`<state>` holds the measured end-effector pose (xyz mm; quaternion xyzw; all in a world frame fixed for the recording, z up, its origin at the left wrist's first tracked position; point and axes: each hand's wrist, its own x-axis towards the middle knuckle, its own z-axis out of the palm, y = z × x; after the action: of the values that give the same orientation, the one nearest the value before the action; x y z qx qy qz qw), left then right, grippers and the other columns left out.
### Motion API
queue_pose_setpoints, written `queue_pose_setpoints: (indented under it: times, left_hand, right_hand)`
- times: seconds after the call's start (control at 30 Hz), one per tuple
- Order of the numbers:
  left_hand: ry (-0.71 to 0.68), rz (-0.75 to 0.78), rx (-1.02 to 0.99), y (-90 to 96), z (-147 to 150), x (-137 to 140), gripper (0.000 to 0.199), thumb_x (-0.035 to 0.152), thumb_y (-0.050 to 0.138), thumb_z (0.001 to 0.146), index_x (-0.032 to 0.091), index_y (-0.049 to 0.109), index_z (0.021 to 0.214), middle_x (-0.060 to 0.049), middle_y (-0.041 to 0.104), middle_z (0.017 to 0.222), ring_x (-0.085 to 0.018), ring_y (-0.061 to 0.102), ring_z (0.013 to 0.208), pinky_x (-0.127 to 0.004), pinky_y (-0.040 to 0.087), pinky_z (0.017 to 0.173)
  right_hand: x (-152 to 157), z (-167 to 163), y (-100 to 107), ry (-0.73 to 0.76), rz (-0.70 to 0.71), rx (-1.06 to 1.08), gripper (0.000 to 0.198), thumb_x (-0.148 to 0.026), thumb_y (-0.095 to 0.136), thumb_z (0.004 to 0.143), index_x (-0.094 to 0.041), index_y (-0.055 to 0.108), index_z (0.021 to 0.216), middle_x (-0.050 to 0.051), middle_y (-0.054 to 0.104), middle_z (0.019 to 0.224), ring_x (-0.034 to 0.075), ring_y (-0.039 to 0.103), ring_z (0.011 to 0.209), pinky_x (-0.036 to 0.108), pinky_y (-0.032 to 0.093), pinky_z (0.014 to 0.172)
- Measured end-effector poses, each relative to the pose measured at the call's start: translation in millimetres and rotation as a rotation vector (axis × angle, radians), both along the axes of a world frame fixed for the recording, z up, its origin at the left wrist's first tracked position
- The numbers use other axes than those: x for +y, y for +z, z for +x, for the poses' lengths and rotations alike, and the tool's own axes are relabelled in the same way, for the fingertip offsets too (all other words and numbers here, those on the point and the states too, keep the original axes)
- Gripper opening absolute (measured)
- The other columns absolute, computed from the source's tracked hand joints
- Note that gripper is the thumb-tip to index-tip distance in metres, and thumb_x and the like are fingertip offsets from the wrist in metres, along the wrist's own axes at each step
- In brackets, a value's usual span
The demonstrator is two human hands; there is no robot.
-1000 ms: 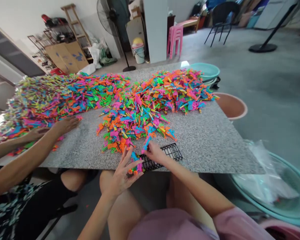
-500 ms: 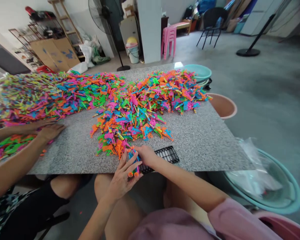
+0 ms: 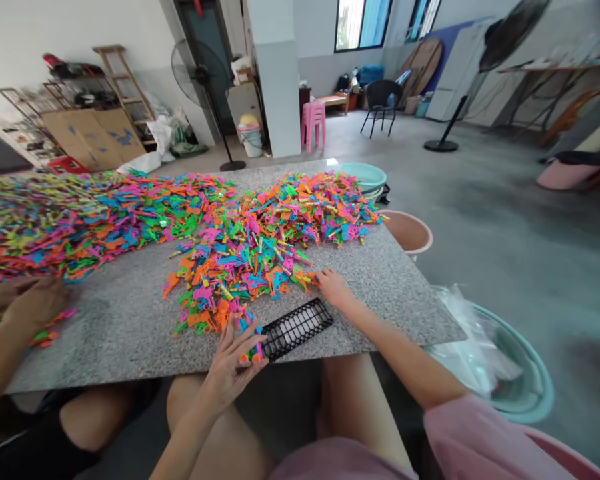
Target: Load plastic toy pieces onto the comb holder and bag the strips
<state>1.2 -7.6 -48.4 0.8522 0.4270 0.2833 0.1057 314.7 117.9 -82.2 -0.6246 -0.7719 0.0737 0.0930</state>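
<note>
A spread-out pile of small toy guns (image 3: pixel 260 257) in orange, pink, blue and green plastic covers the table in front of me. At the table's front edge my left hand (image 3: pixel 233 363) is curled around several toy guns, their round orange ends (image 3: pixel 250 359) showing between thumb and fingers. Right beside it lies a black mesh basket (image 3: pixel 297 327) with oblong openings. My right hand (image 3: pixel 334 288) reaches to the pile's right edge, fingertips closed at an orange toy gun (image 3: pixel 310 280); the fingers partly hide it.
On the left, a co-worker's hands (image 3: pixel 37 303) are over more plastic pieces. The speckled stone table (image 3: pixel 400 293) ends close to my knees. Right of it stand a teal basin (image 3: pixel 535 373) with clear plastic bags (image 3: pixel 463 340), and a brown basin (image 3: pixel 410 230).
My right hand has left the spot beside my left hand and moved right and away from me to the pile's edge, uncovering the basket. The view has turned right; the co-worker's hands have shifted.
</note>
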Motion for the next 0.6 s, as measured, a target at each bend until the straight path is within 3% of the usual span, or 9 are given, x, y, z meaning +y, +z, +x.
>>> queue_pose_setpoints:
  times: [0.13,0.2,0.3,0.4,0.47,0.6]
  left_hand:
    - [0.026,0.024,0.002,1.1,-3.2,0.2,0.031,0.035,0.061,0.09,0.027,0.064,0.12,-0.007,0.061,0.134,-0.029,0.028,0.144,-0.06,0.026,0.116]
    - [0.031,0.019,0.005,-0.1,-3.2,-0.8,0.03,0.034,0.062,0.089,0.026,0.064,0.118,-0.008,0.059,0.136,-0.03,0.029,0.144,-0.06,0.026,0.116]
    - [0.037,-0.008,0.001,-3.2,-2.1,-2.0,0.029,0.034,0.063,0.088,0.026,0.065,0.115,-0.008,0.057,0.138,-0.03,0.035,0.142,-0.059,0.026,0.116]
    - [0.034,-0.022,-0.034,-5.1,-2.5,-0.3,0.026,0.032,0.064,0.087,0.024,0.065,0.112,-0.009,0.058,0.138,-0.029,0.045,0.135,-0.056,0.029,0.115]
    - [0.032,-0.043,-0.04,-4.1,-4.2,3.1,0.023,0.031,0.064,0.087,0.023,0.066,0.108,-0.01,0.058,0.137,-0.029,0.051,0.131,-0.053,0.033,0.114]
    - [0.026,-0.104,-0.041,3.2,-6.9,11.1,0.021,0.032,0.066,0.085,0.022,0.065,0.103,-0.011,0.059,0.136,-0.026,0.058,0.124,-0.049,0.036,0.113]
  right_hand:
    - [13.0,42.0,0.1,0.22,0.039,-0.038,0.032,-0.004,0.043,0.088,-0.017,0.063,0.108,0.011,0.064,0.113,0.023,0.05,0.117,0.037,0.038,0.1]
    - [11.3,50.0,-0.7,0.213,0.104,0.007,0.036,-0.002,0.043,0.086,-0.018,0.063,0.111,0.012,0.059,0.126,0.022,0.046,0.125,0.039,0.035,0.105]
    - [3.8,40.5,-1.7,-0.12,0.174,0.057,0.033,-0.012,0.046,0.09,-0.016,0.057,0.121,0.017,0.053,0.131,0.026,0.051,0.121,0.039,0.042,0.097]
    - [0.5,23.9,0.8,-0.436,0.022,0.1,0.041,-0.036,0.055,0.092,-0.012,0.05,0.125,0.019,0.061,0.113,0.028,0.063,0.1,0.035,0.048,0.079]
    - [1.1,20.9,4.9,-0.508,-0.127,0.158,0.046,-0.039,0.064,0.086,-0.008,0.053,0.118,0.019,0.066,0.102,0.029,0.065,0.094,0.032,0.048,0.073]
    - [-12.3,14.4,11.0,-0.468,-0.254,0.291,0.023,-0.029,0.067,0.082,-0.01,0.064,0.095,0.013,0.069,0.085,0.024,0.067,0.083,0.027,0.045,0.065]
